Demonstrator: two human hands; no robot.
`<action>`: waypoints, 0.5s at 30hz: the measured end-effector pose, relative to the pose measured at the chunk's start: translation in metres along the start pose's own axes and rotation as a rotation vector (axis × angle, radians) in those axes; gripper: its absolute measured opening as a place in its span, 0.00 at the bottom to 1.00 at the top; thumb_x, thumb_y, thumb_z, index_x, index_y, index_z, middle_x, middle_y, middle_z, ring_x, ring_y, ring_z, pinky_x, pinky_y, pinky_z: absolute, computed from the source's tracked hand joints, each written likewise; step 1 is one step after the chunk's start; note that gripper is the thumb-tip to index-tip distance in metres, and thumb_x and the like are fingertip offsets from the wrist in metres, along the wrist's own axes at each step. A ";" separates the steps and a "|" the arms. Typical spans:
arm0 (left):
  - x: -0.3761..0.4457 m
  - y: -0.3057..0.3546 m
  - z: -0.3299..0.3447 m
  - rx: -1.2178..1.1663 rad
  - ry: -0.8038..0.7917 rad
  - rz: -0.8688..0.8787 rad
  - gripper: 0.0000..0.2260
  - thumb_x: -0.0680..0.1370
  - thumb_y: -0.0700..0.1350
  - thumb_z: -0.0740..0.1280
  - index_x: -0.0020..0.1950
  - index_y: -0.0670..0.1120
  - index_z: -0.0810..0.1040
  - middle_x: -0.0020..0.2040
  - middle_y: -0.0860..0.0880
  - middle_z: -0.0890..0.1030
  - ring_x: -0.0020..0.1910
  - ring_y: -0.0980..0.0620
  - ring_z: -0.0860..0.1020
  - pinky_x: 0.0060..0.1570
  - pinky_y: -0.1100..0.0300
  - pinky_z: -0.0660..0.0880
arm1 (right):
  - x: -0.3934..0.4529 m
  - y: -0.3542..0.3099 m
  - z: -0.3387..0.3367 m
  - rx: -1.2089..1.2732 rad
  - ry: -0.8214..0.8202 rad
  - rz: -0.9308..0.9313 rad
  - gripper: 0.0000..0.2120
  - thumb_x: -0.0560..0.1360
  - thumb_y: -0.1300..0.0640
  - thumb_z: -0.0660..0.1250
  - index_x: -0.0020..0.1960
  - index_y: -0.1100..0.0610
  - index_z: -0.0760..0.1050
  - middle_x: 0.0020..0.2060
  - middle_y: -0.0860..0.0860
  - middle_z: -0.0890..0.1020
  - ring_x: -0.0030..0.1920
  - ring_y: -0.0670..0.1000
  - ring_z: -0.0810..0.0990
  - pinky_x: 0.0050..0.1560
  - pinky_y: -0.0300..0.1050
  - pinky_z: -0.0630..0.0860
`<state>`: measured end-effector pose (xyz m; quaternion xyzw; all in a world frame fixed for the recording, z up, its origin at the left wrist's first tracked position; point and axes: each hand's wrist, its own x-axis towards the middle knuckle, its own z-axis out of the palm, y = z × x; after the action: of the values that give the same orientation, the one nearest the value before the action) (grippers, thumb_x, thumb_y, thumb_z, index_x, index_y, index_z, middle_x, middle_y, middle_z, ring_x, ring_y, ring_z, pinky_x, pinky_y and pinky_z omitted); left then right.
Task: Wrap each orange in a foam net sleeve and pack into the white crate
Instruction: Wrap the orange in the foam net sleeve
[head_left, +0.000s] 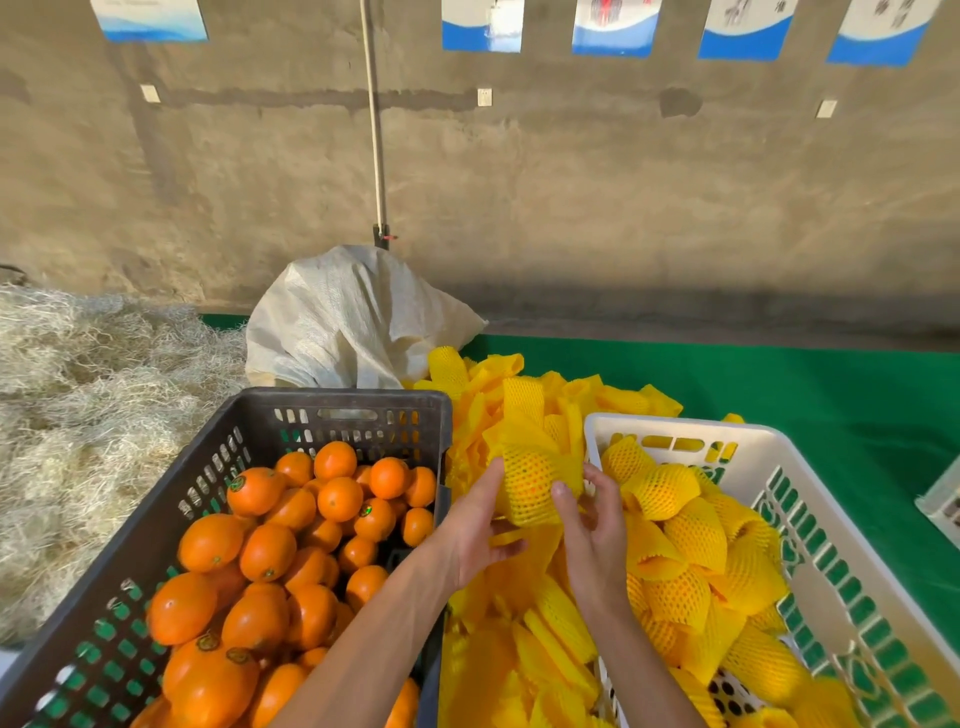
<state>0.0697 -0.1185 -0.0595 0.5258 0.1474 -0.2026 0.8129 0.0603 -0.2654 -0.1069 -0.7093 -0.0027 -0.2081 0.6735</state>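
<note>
An orange inside a yellow foam net sleeve (535, 480) is held between both hands, above the pile of loose yellow sleeves (524, 410). My left hand (480, 530) grips its left side, thumb underneath. My right hand (592, 525) grips its right side with curled fingers. Left of my arms, the black crate (343, 405) is full of bare oranges (270, 551). To the right, the white crate (779, 457) holds several sleeved oranges (691, 540).
A white woven sack (353, 322) sits behind the black crate. Straw (78, 389) is heaped at the left. Green matting (779, 384) covers the table at the right. Another white container's corner (943, 501) shows at the right edge.
</note>
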 end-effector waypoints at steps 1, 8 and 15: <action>0.002 -0.001 0.000 -0.007 0.019 0.021 0.21 0.80 0.64 0.65 0.68 0.53 0.77 0.63 0.47 0.83 0.62 0.45 0.81 0.51 0.50 0.81 | -0.001 0.000 0.000 0.019 -0.017 0.000 0.29 0.74 0.36 0.69 0.71 0.45 0.70 0.69 0.41 0.74 0.66 0.35 0.72 0.56 0.30 0.73; 0.003 0.000 0.000 -0.062 0.048 0.171 0.19 0.80 0.62 0.66 0.67 0.55 0.77 0.61 0.49 0.84 0.55 0.47 0.85 0.50 0.49 0.83 | -0.001 0.010 0.006 -0.026 -0.219 0.157 0.34 0.70 0.28 0.70 0.73 0.32 0.66 0.70 0.33 0.72 0.69 0.38 0.72 0.68 0.47 0.75; -0.003 -0.006 0.001 0.372 -0.043 0.376 0.24 0.77 0.67 0.66 0.66 0.55 0.82 0.70 0.56 0.78 0.69 0.57 0.75 0.69 0.48 0.74 | 0.005 0.001 0.007 0.099 -0.099 0.142 0.19 0.72 0.39 0.75 0.60 0.43 0.82 0.51 0.47 0.87 0.47 0.52 0.87 0.41 0.46 0.83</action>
<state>0.0638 -0.1215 -0.0623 0.6798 -0.0101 -0.0829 0.7287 0.0669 -0.2605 -0.1062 -0.6830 0.0043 -0.1243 0.7198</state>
